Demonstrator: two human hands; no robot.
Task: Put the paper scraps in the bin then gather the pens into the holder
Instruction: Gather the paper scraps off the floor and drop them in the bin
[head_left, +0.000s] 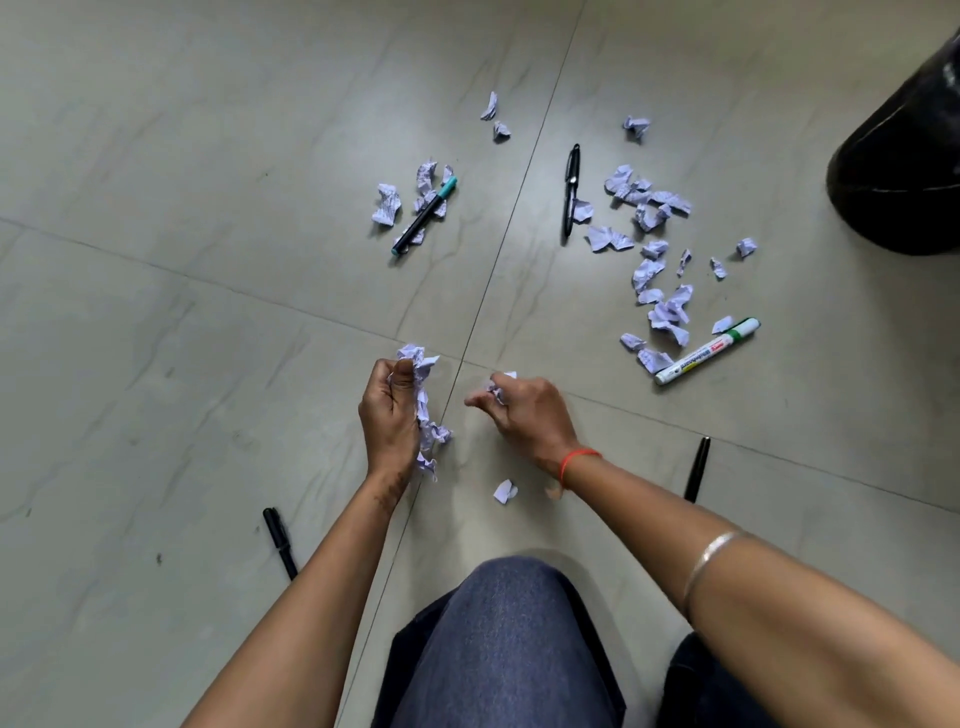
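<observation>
Knee (498, 639), grey cloth, foreground. Left hand (389, 410) clenched on a scrap bundle (428, 410); right hand (524, 410) pinching one scrap (496, 387). Advice: consolidate handfuls, then carry to black bin (904, 156), upper right; loose scraps (654, 249) remain.

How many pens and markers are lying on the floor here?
5: a teal-capped pen among far scraps, a black pen beside it, a whiteboard marker at right, black pens by each forearm. Others may be hidden.

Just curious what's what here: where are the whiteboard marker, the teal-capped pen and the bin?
whiteboard marker (707, 352): head view, middle of its white barrel.
teal-capped pen (424, 215): head view, middle of its dark barrel.
bin (904, 156): head view, its black side wall.
</observation>
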